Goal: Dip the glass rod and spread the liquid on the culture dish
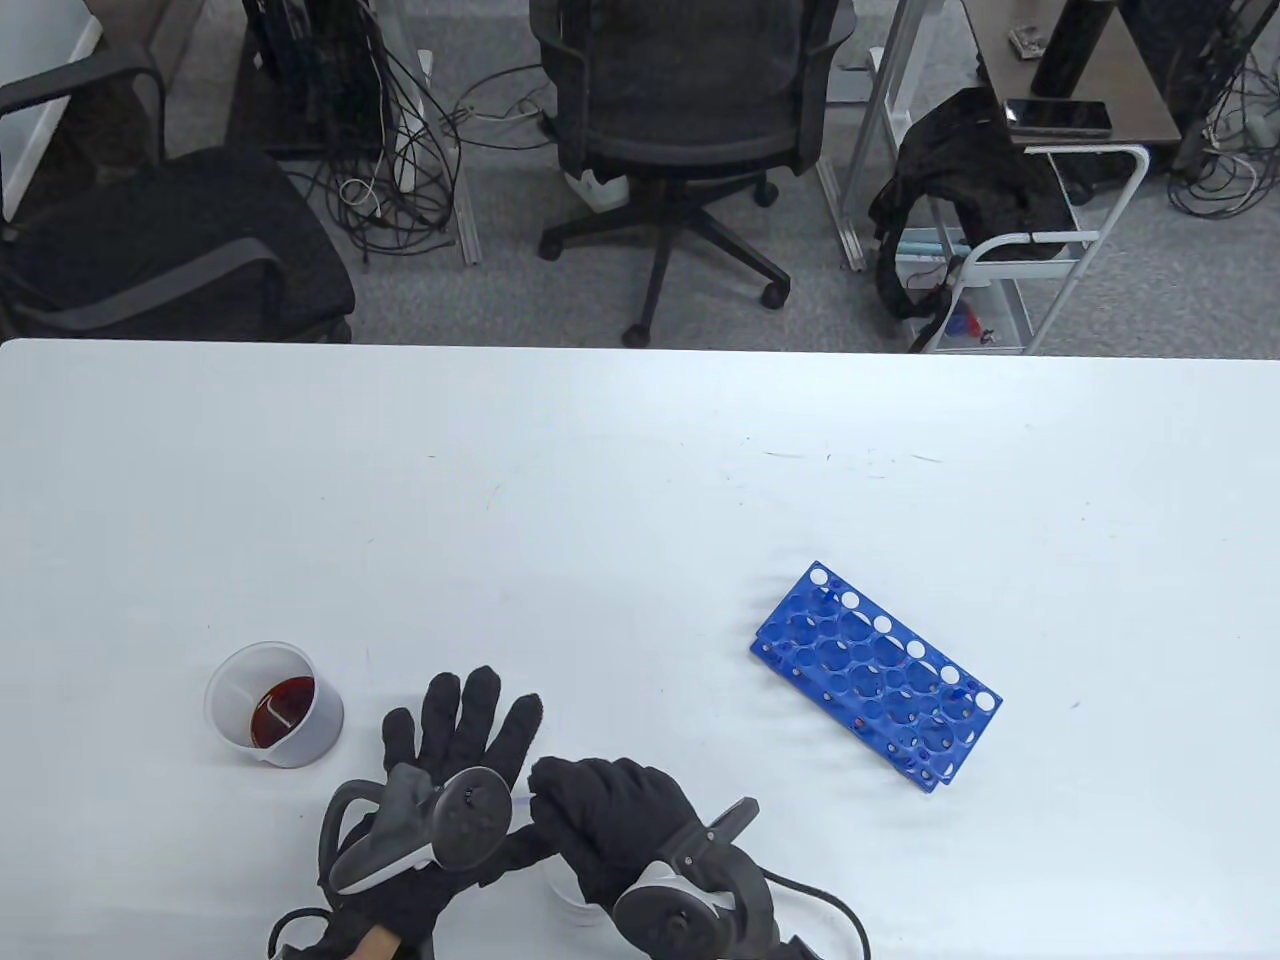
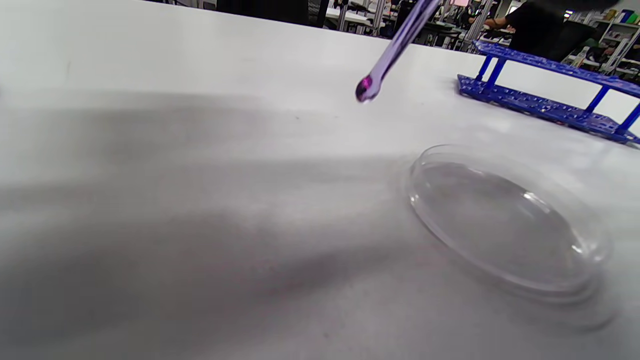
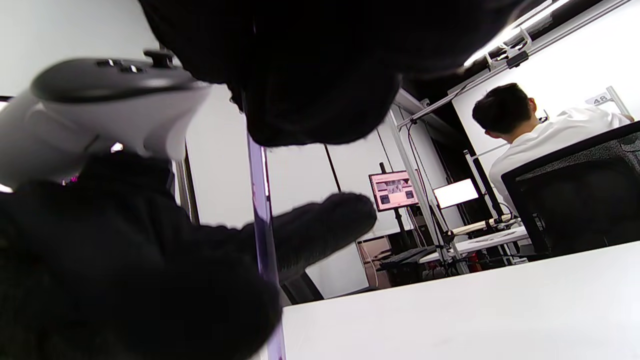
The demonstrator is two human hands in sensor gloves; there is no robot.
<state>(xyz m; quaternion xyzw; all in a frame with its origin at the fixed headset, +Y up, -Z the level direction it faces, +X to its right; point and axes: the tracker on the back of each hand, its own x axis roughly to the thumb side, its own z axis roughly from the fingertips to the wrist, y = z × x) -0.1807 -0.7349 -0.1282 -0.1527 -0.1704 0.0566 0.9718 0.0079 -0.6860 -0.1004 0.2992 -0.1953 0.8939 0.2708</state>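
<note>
Right hand (image 1: 610, 815) gripping glass rod (image 2: 395, 47), culture dish (image 1: 565, 895) mostly hidden, left hand (image 1: 450, 770) spread flat

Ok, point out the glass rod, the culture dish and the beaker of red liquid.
glass rod (image 2: 369, 89): left wrist view, wet rounded tip.
culture dish (image 2: 500, 220): left wrist view, clear floor.
beaker (image 1: 325, 715): table view, right wall.

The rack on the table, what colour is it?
The rack is bright blue, with round holes across its top. The table view shows it best.

Overhead table (image 1: 640, 480) view; two low, close wrist views.
</note>
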